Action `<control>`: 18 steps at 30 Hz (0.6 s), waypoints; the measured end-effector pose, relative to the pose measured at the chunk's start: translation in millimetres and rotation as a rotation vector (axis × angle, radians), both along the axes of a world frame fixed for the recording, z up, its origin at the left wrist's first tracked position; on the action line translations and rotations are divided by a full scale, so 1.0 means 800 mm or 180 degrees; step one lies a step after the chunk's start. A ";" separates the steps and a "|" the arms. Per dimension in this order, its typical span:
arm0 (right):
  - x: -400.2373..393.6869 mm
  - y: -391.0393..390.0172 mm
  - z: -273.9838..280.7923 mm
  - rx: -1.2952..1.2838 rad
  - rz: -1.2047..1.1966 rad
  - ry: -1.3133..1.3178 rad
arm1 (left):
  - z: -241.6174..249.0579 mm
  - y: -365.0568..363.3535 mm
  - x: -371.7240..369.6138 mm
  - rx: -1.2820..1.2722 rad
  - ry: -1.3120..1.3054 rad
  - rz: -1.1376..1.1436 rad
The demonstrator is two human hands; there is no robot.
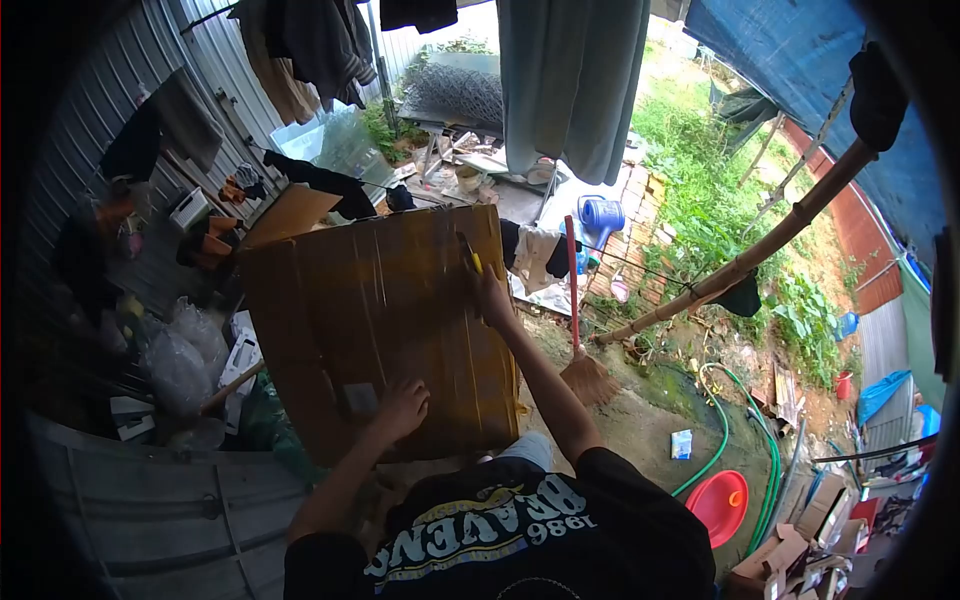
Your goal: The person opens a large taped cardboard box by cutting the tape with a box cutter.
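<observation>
Cardboard box [340, 330] stands before us, tape strips running away from us, its long axis unclear. Our right hand [492, 300] wraps its fingers round a yellow-handled tool [476, 264]; our left hand's [403, 410] fingers curl loosely at the box.

Bright daylight comes from the open yard [690, 150], nearly washing out the ground beyond the hanging cloth [572, 90] — the carton [400, 330] sits in brown shade, dimmer toward its lower left corner. Wide-lens curving bends the wall sheets [130, 500]; black rims the view.
</observation>
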State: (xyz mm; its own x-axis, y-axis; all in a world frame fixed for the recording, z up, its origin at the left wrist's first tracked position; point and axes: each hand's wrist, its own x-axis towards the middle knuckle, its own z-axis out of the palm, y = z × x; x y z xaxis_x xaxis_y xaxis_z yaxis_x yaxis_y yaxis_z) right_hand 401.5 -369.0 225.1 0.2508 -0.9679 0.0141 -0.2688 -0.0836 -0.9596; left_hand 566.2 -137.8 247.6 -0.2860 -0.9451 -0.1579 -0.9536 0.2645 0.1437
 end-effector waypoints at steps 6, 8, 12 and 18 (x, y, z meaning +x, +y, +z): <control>-0.010 0.038 -0.001 0.0487 0.0262 -0.0301 | -0.035 0.035 0.042 0.0537 -0.0141 0.0219; -0.017 0.064 -0.004 0.0552 0.0328 -0.0266 | -0.036 0.032 0.056 0.0663 -0.0139 0.0286; -0.043 0.127 -0.002 0.0939 0.0728 0.0317 | 0.015 -0.042 0.039 0.0492 -0.0030 -0.0018; -0.105 0.291 -0.186 0.0419 0.0797 0.0894 | 0.109 -0.177 -0.010 -0.1185 0.0283 -0.0402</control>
State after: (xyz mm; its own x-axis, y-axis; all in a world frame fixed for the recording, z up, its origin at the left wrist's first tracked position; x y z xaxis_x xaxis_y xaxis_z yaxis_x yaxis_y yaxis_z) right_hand 317.7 -135.8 76.0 0.4558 -0.8653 -0.2087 -0.5092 -0.0611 -0.8585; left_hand 558.3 -279.5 335.2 -0.4007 -0.8896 0.2193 -0.8984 0.4284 0.0965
